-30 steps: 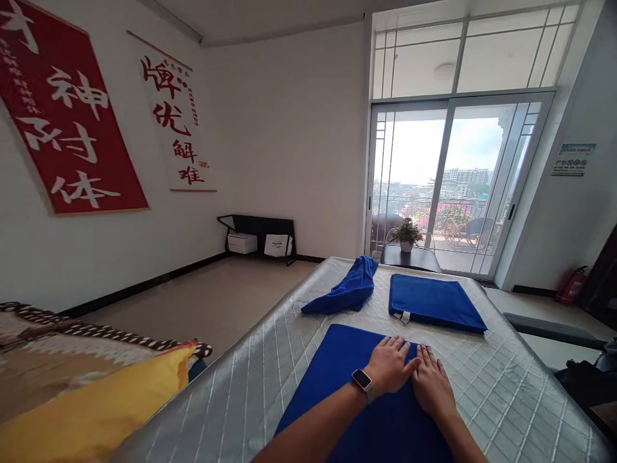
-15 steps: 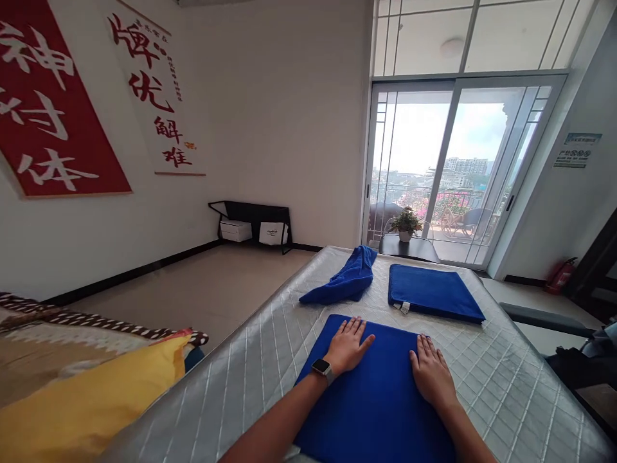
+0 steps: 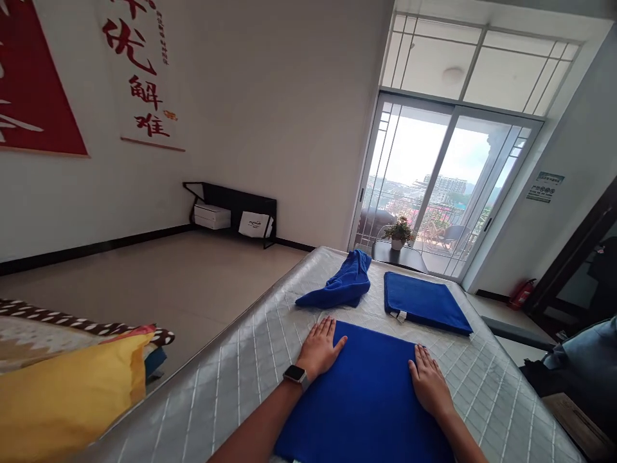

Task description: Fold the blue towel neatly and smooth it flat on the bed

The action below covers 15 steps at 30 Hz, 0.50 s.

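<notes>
A blue cloth (image 3: 371,392) lies flat and smooth in front of me on the silver quilted mattress (image 3: 231,379). My left hand (image 3: 321,350) rests palm down at its upper left edge, fingers stretched out, with a watch (image 3: 295,373) on the wrist. Along the right edge, my right hand (image 3: 430,379) lies flat with straight fingers. Beyond my hands, a crumpled blue cloth (image 3: 340,283) sits to the left. A neatly folded blue cloth (image 3: 427,301) with a white tag lies to the right.
A yellow pillow (image 3: 77,392) and patterned bedding are at the lower left. Past the mattress stand a dark small table (image 3: 400,256) with a potted plant (image 3: 399,233) and a black rack (image 3: 231,209) with white boxes. Dark bags (image 3: 573,379) lie at the right.
My left hand has slid left to the cloth's edge. My right hand stays on the right edge. The view has tilted and turned slightly.
</notes>
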Each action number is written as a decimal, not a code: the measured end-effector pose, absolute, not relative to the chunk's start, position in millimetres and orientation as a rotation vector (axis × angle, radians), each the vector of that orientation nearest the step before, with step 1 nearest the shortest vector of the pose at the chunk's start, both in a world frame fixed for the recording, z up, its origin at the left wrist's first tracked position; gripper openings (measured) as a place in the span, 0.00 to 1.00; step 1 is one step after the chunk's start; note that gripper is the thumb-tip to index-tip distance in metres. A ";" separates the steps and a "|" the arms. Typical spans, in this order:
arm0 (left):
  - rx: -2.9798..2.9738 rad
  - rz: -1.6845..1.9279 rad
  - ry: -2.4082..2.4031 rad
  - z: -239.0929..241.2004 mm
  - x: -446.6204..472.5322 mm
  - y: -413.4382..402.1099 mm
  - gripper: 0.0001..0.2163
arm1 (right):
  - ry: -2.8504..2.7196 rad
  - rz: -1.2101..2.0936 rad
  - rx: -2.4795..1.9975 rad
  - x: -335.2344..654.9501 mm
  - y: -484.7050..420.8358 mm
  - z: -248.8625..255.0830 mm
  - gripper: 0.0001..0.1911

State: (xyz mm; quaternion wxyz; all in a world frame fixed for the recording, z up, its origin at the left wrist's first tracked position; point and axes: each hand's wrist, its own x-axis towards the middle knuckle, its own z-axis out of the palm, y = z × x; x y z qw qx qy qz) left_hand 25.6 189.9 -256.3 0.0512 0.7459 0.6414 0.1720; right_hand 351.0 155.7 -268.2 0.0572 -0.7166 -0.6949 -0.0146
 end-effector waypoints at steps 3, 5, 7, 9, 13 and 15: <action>2.276 0.535 1.943 -255.0 22.9 188.7 0.38 | -2.089 -0.053 -2.184 348.3 152.9 -266.6 0.35; 2.280 0.545 1.933 -253.8 21.6 187.4 0.37 | -2.074 -0.051 -2.182 346.8 150.9 -266.4 0.34; 2.288 0.551 1.919 -252.3 20.9 186.1 0.37 | -2.063 -0.042 -2.173 345.5 149.2 -265.8 0.34; 2.301 0.553 1.914 -250.8 21.2 185.1 0.37 | -2.054 -0.044 -2.163 344.0 147.4 -263.6 0.34; 2.312 0.501 1.949 -248.8 22.9 184.4 0.35 | -2.052 -0.090 -2.121 340.0 142.4 -253.6 0.32; 2.331 0.464 1.952 -248.5 23.2 184.4 0.35 | -2.057 -0.069 -2.096 338.5 138.7 -248.7 0.32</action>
